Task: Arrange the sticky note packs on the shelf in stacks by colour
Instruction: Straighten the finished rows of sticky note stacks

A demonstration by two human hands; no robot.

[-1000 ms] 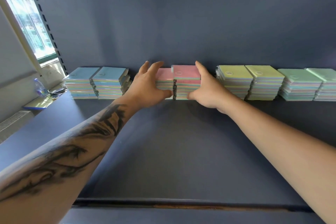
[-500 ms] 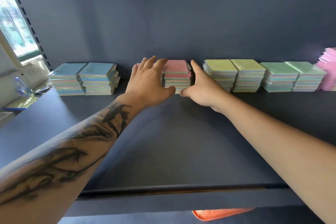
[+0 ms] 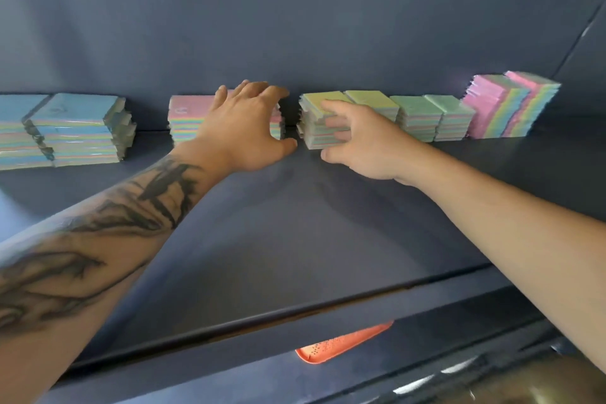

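The sticky note packs sit in a row of stacks along the back of the dark blue shelf (image 3: 295, 239), the row's long axis running left to right against the back panel, each pack lying flat with its coloured face up. From the left stand the blue-topped stacks (image 3: 75, 128), the pink-topped stacks (image 3: 188, 116), the yellow-topped stacks (image 3: 331, 108), the green-topped stacks (image 3: 429, 118) and, at the far right, a taller pink stack (image 3: 511, 105) whose layers are staggered and lean. The left hand (image 3: 244, 131) lies spread over the right part of the pink-topped stacks, fingers reaching over the top and thumb low at the front right corner, grasping that stack. The right hand (image 3: 360, 144) has its fingers curled against the front of the nearest yellow-topped stack, index on the top edge and thumb at the base, gripping it. Half a second ago the right hand stood at the right side of the pink-topped stacks, just beside the left thumb; it has since shifted right onto the yellow, and the view has swung right, bringing the tall pink stack fully in. Below the shelf edge an orange perforated tray (image 3: 341, 343) shows.
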